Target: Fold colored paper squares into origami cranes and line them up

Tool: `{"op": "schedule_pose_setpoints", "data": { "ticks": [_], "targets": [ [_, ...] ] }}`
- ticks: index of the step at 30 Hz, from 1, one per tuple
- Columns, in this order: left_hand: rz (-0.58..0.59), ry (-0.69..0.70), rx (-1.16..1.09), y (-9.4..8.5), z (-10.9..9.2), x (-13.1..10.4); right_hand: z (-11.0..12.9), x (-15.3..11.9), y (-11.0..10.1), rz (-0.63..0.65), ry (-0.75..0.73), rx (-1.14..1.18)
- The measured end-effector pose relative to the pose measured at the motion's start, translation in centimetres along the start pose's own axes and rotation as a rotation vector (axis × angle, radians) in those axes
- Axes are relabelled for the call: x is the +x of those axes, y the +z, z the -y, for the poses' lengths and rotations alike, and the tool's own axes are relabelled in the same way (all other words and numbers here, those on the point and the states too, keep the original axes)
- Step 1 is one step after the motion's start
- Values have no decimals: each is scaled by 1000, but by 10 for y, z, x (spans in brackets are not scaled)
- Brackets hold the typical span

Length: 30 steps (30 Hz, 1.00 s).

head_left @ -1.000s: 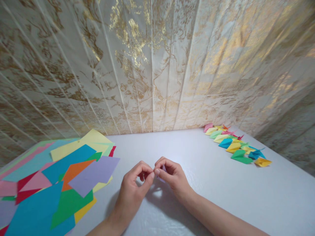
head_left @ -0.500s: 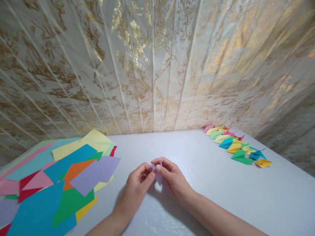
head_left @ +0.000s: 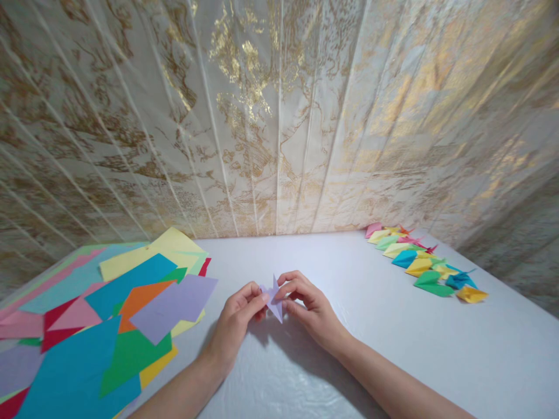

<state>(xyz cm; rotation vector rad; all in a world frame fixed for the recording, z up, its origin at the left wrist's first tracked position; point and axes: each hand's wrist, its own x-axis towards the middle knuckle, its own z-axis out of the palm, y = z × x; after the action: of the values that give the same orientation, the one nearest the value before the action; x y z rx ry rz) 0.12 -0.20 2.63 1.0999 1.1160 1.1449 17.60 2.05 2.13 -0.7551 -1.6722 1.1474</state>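
A small lilac folded-paper crane (head_left: 275, 302), with pointed tips sticking up and down, is held a little above the white table. My left hand (head_left: 239, 313) pinches its left side between thumb and fingers. At its right side, the bent fingertips of my right hand (head_left: 308, 307) overlap the paper, with the thumb just below them. Parts of the crane are hidden behind the fingers of both hands.
Loose coloured paper sheets (head_left: 70, 364) lie spread over the left side, a lilac sheet (head_left: 174, 308) nearest my left hand. Several folded paper figures (head_left: 434, 283) stand in rows at the right. A gold-patterned curtain (head_left: 279, 145) rises behind the white table (head_left: 271, 372).
The lilac crane has turned and more of its folded shape shows. My right fingers have spread from their tight pinch and shifted slightly. The whole view has moved a little.
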Motion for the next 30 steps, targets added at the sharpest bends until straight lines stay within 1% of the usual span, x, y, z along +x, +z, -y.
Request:
{"op": "schedule_pose_setpoints", "data": {
  "ticks": [3, 7, 9, 11, 15, 19, 23, 27, 30],
  "targets": [
    [22, 3, 20, 0, 1, 1, -4, 0, 2, -11, 65, 61],
    [60, 20, 68, 1, 0, 0, -11, 1, 5, -48, 229, 240],
    [87, 35, 95, 1, -1, -2, -13, 1, 6, -81, 280, 270],
    [108, 49, 114, 2, -1, -3, -13, 1, 7, -112, 301, 270],
    [124, 71, 187, 2, 1, -6, -11, 1, 8, -144, 315, 280],
    [63, 76, 280, 4, 4, -6, -10, 2, 10, -159, 294, 316],
    [21, 84, 272, 7, 4, -6, -7, 1, 13, -179, 252, 391],
    [-27, 103, 266, 8, 1, -7, -7, 0, 14, -213, 212, 376],
    [-56, 123, 264, 8, 0, -7, -10, 0, 13, -217, 234, 371]
  ]
}}
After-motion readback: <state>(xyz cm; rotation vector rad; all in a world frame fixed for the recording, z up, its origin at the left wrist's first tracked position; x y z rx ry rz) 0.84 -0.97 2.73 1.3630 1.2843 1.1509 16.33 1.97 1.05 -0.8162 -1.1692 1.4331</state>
